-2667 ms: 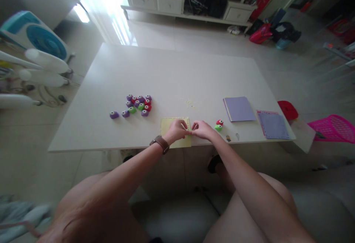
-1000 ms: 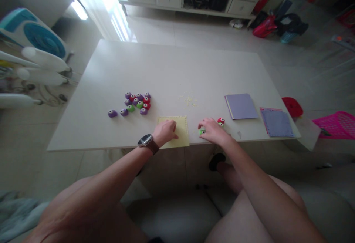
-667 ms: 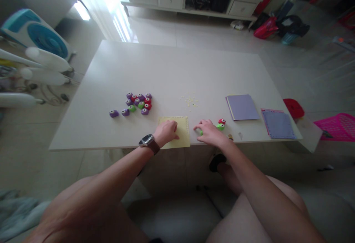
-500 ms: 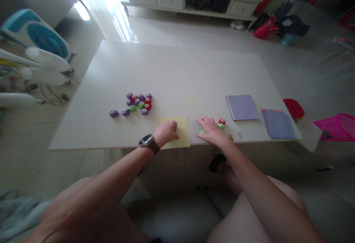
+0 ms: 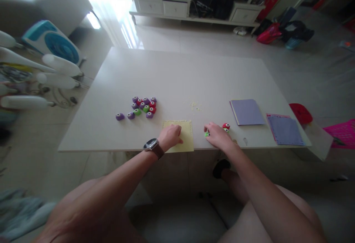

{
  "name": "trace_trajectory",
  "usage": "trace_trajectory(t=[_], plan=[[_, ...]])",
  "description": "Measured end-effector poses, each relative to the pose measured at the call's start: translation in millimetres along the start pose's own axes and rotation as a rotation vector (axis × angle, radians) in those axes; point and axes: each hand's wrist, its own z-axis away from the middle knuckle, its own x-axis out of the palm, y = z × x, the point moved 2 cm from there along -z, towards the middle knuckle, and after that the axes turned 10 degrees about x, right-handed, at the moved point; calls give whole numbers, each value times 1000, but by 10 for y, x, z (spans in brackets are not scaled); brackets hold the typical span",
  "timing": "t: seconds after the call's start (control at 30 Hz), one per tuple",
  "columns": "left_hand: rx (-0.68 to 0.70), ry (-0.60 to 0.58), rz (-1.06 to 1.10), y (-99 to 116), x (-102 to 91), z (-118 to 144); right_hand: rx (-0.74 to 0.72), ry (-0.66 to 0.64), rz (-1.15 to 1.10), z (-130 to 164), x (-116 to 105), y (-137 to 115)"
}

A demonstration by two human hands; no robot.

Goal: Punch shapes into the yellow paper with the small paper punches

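Note:
A yellow sheet of paper [image 5: 187, 135] with small punched marks along its edges lies at the table's front edge. My left hand [image 5: 169, 136] rests on it, fingers curled and pressing the sheet down; a watch is on that wrist. To the right of the sheet, my right hand [image 5: 217, 134] has its fingers closed about a green craft punch [image 5: 207, 134] with an eye-like top. The hand partly hides that punch. Right behind this hand stand a red punch [image 5: 226, 125] and another green one [image 5: 226, 130].
Several purple, red and green punches [image 5: 142, 105] are grouped on the left. Yellow paper bits [image 5: 195, 106] lie scattered mid-table. On the right are a purple paper stack [image 5: 247, 112], a purple sheet with punched edges [image 5: 285, 130] and a small clear piece [image 5: 245, 141].
My right hand has gone from spread fingers to fingers closed about the green punch. My left hand stays on the yellow paper. The whole view has shifted slightly.

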Motion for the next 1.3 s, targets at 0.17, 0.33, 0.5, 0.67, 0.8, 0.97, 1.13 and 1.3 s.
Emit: trace_trajectory(t=[0.17, 0.33, 0.5, 0.67, 0.8, 0.97, 1.13, 1.3], plan=[[8, 14, -16, -18, 21, -4, 18, 55, 6, -28, -14, -17], [14, 6, 17, 16, 8, -8, 96, 122, 53, -79, -33, 74], [6, 171, 20, 2, -336, 28, 142, 279, 80, -59, -112, 106], [-114, 333, -200, -355, -767, 166, 75, 321, -27, -28, -144, 38], [-200, 288, -275, -633, -830, 251, 56, 307, -90, -42, -117, 34], [-135, 268, -253, -742, -742, 274, 36, 294, -124, -59, -90, 32], [-111, 263, -228, -844, -678, 278, 27, 268, -139, -53, -76, 14], [-102, 349, -110, -830, -707, 197, -3, 248, -156, -42, -90, -21]])
